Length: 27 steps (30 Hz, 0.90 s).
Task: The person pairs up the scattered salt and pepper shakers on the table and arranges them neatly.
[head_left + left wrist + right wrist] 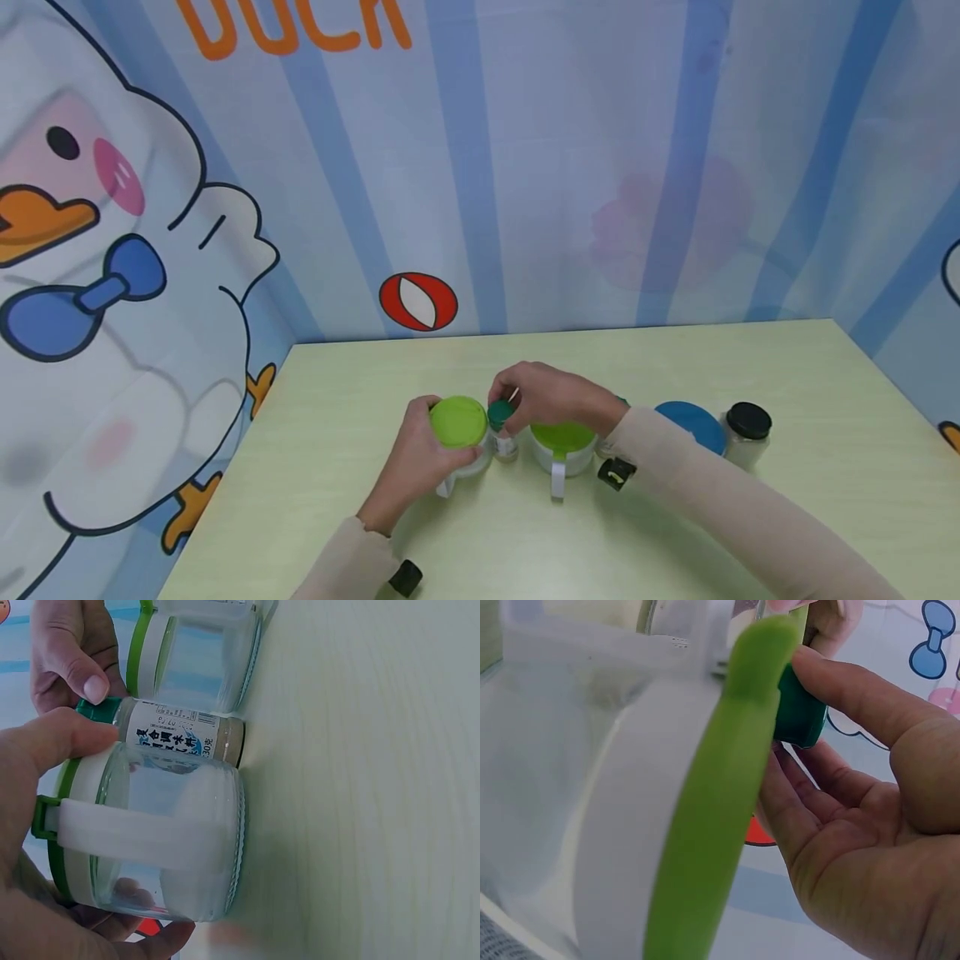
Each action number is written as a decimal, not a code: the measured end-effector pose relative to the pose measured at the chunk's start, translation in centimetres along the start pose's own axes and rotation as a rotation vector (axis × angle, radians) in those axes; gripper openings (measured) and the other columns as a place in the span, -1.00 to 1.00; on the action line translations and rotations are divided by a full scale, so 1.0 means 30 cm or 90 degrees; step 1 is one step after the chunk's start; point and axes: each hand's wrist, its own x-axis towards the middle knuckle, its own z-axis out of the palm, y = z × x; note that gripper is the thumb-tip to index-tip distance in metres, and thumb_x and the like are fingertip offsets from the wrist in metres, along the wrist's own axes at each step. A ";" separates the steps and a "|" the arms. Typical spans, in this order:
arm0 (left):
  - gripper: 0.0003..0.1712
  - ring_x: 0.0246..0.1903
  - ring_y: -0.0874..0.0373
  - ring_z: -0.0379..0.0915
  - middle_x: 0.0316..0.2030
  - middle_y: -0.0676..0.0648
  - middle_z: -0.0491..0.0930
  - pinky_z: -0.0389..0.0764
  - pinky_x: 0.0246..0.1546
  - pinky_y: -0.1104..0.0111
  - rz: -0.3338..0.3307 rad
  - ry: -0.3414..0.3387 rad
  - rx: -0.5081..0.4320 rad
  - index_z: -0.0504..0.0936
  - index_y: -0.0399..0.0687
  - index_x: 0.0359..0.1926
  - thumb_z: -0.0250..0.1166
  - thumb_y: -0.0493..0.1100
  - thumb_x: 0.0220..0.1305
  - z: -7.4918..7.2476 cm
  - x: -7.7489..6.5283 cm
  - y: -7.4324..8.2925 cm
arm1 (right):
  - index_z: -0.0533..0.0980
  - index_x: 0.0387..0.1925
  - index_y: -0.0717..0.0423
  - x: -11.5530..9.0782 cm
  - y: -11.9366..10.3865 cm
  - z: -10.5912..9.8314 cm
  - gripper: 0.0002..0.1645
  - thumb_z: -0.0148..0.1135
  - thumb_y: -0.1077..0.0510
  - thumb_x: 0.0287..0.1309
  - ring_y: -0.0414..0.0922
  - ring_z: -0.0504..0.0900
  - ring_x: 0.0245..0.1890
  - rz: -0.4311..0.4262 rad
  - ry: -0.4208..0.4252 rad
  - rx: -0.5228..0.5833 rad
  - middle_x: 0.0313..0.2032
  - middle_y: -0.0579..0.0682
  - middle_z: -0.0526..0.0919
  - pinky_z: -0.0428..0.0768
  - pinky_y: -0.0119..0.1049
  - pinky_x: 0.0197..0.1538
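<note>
My left hand (420, 454) grips a clear glass jar (169, 832) with a light green lid (459, 422) and a white handle. Right beside it stands a small labelled seasoning bottle (506, 447). Its dark green cap (500, 412) is pinched between the thumb and fingers of my right hand (551, 393). In the left wrist view, the left thumb lies close to that bottle's cap. A second green-lidded jar (564, 450) stands on the bottle's other side, partly under my right hand, its white handle toward me. In the right wrist view, this jar's lid (709, 817) fills the foreground.
To the right, partly behind my right sleeve, is a round blue lid (693, 427). Next to it stands a jar with a black lid (748, 425). A printed duck backdrop (540, 167) rises behind the pale table (360, 375).
</note>
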 end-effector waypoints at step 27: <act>0.08 0.08 -0.07 0.36 0.15 -0.22 0.31 0.58 0.05 0.01 -0.047 -0.011 0.036 0.14 -0.25 0.34 0.63 -0.02 -0.04 0.006 0.010 0.012 | 0.62 -0.12 0.01 0.006 0.003 0.003 -0.68 0.50 0.28 0.10 -0.17 0.67 -0.05 -0.024 0.006 -0.027 -0.11 -0.13 0.67 0.67 -0.26 0.06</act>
